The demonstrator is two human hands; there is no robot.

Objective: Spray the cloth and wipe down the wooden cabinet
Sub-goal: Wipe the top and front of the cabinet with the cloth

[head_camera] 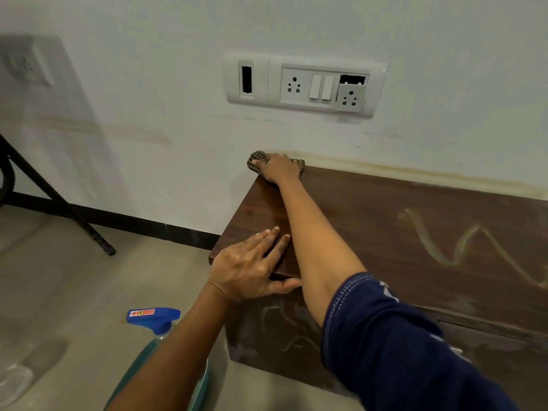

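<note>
Nearest the camera, a spray bottle with a blue trigger head stands on the floor just off the cabinet's front left corner, its body largely hidden behind the left forearm. The left hand lies flat on the cabinet at that front left corner, fingers spread and straight on the top, thumb hooked under the front edge, gripping nothing. The right arm, in a dark blue sleeve, reaches across the top to the back left corner. There the right hand presses down on a checked cloth, fingers curled over it; the cloth sits where the top meets the wall, bunched and poking out on both sides of the hand. Pale squiggly streaks, possibly dust or dried residue, mark the top toward its right side and the front face. Above on the wall is a switch panel.
</note>
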